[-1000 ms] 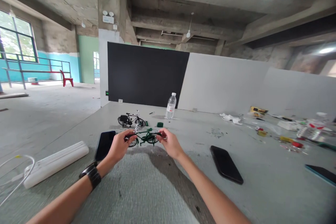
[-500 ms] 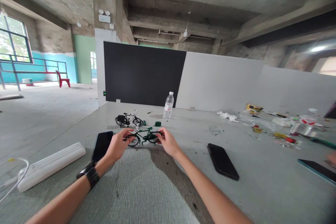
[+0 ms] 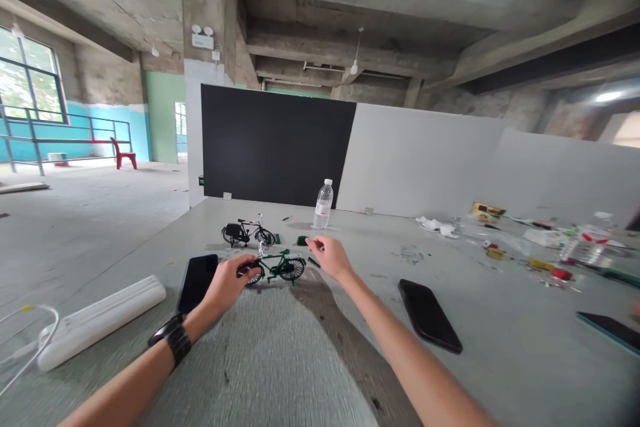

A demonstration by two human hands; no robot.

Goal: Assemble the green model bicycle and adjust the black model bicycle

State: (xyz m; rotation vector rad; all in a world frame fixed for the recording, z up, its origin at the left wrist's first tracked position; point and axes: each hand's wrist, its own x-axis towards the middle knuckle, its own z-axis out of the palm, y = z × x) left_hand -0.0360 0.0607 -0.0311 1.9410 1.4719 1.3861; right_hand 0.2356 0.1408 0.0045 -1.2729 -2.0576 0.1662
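My left hand (image 3: 234, 273) grips the front wheel of a green model bicycle (image 3: 275, 268), which stands upright on the table. My right hand (image 3: 327, 253) has its fingertips closed at the right end of a small green box (image 3: 302, 240), just behind the bicycle's rear wheel. A short dark stick (image 3: 314, 263) lies below that hand. Behind and to the left stands a black model bicycle (image 3: 246, 233) with dark bags over its rear wheel. A small green piece (image 3: 278, 239) rests beside its front wheel.
A water bottle (image 3: 324, 205) stands behind. Phones lie at left (image 3: 199, 280) and right (image 3: 429, 315); a white power strip (image 3: 103, 321) is at far left. Crumpled tissue (image 3: 437, 226) and scattered packaging (image 3: 530, 260) lie at the right. Another person's hand shows blurred at the right edge.
My right hand has left the green bicycle's rear wheel and moved up and slightly right to the small green box. My left hand stays on the front wheel. The dark stick has come into view.
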